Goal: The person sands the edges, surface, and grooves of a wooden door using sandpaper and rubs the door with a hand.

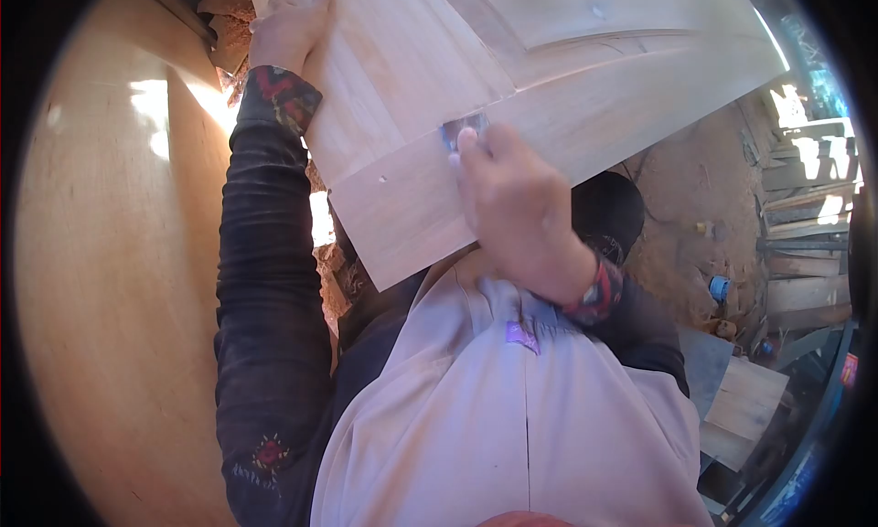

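A pale wooden panel door [402,216] with raised mouldings lies tilted across my lap. At its upper left edge, my left hand [291,31] is closed around the wood, with part of the fingers hidden. My right hand [517,198] is slightly blurred and pinches a small flat scraper blade [465,127], which has a shiny, dark face. The blade is against the door's surface, near a joint between two boards. A small pale spot [382,179] shows on the wood to the left of the blade.
A large smooth wooden board [110,280] stands along my left side. Stacked timber pieces [805,216] lie at the right. On the dusty ground are a blue item [720,288] and flat offcuts [745,404]. Shavings [331,280] show between the board and door.
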A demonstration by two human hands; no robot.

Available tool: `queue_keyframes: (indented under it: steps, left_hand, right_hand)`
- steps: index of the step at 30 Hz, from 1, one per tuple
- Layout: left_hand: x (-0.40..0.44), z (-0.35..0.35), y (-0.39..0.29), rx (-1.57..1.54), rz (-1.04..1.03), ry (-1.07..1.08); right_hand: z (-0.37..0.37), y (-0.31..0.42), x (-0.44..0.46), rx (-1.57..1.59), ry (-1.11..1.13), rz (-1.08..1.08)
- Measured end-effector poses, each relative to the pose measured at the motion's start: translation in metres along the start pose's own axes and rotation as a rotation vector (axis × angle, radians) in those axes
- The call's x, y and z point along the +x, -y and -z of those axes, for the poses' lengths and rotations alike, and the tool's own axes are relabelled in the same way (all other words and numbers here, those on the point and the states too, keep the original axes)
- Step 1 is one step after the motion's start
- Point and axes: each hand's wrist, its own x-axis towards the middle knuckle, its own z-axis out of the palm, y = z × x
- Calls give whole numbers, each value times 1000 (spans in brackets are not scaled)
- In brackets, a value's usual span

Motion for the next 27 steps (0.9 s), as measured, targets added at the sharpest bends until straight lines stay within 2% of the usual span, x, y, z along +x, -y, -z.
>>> queue_keyframes:
  steps: [3, 4, 6, 8, 11, 12, 15, 19, 23, 27]
  left_hand:
    - [3, -11, 3, -40, 41, 3]
    - [4, -10, 3, -30, 31, 2]
    - [6, -6, 4, 1, 1, -2]
    - [8, -5, 4, 40, -41, -6]
    - [5, -11, 4, -12, 52, -33]
    - [7, -10, 2, -4, 42, -38]
    - [10, -10, 5, -2, 43, -33]
    - [0, -11, 2, 2, 50, -10]
    - [4, -6, 1, 18, 54, -7]
    - [-1, -1, -2, -11, 17, -1]
  right_hand:
    - [-13, -44, 30, -16, 12, -74]
    - [-8, -36, 30, -76, 52, -123]
    - [3, -6, 9, -10, -26, -31]
    - [-1, -7, 5, 62, -60, 5]
    - [-10, -48, 34, -47, 160, -192]
    - [-19, -36, 23, -22, 70, -213]
    - [2, -1, 1, -1, -32, 34]
    - [-19, -47, 28, -30, 45, -118]
    - [-1, -4, 4, 61, 5, 53]
    - [-17, -35, 24, 6, 46, -151]
